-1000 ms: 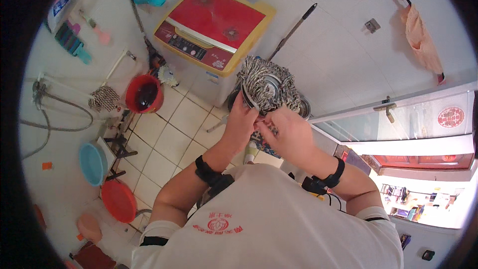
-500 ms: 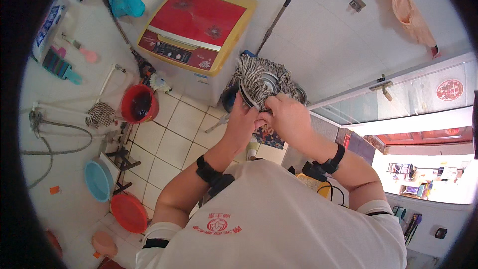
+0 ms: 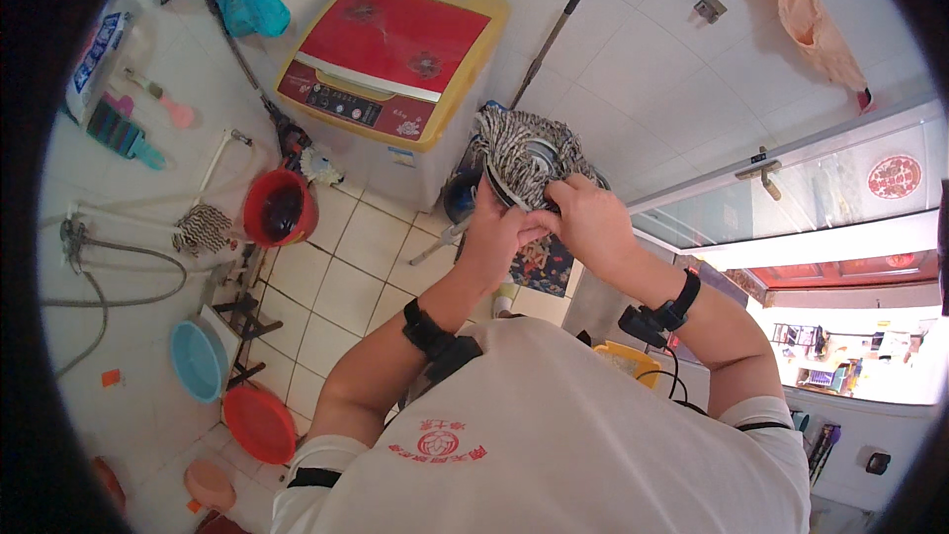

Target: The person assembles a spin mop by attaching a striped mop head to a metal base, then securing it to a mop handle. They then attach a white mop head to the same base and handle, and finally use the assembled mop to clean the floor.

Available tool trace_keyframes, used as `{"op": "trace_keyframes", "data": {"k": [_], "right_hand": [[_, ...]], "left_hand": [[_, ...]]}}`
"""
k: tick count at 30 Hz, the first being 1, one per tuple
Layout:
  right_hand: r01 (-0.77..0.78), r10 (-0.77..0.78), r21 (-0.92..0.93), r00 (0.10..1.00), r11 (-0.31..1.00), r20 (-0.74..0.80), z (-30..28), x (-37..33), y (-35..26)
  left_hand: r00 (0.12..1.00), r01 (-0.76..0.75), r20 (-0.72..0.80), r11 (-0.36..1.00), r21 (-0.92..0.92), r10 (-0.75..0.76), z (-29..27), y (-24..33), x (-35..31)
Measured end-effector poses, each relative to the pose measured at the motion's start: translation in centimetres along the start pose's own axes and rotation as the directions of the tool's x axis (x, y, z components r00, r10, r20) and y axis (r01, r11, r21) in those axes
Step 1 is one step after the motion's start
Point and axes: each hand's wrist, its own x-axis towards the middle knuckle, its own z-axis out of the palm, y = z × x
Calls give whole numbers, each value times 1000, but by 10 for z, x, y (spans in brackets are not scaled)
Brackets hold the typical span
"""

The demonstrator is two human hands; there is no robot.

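Mop head, grey-and-white strands round disc, just right of washing machine's near corner. My left hand grasps its near rim. My right hand curls against strands at same edge, fingers bent; back of hand hides tips, so cannot tell whether they pinch. Dark-gripped pole leans right of machine; red bucket stands left of it, nearer me. White door well right of machine.
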Motion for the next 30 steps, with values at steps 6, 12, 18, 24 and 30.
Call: {"op": "trace_keyframes", "data": {"k": [6, 12, 18, 24, 30], "right_hand": [[30, -26, -60, 998, 998, 57, -1, 3, 2], [62, -49, -117, 993, 991, 109, -4, 4, 0], [72, -62, -94, 992, 993, 113, -9, 8, 3], [48, -44, -51, 996, 998, 74, -5, 8, 3], [41, -31, -82, 993, 996, 118, -3, 9, 4]], "left_hand": [[1000, -26, 6, 1000, 16, 26, 1, 3, 2], [999, -44, -3, 999, 5, 44, 0, 1, 3], [997, -73, -7, 997, -10, 73, -1, -3, 6], [998, -38, -38, 997, 67, 41, -5, -5, 9], [999, -36, 0, 998, 57, 36, -7, -5, 8]]}}
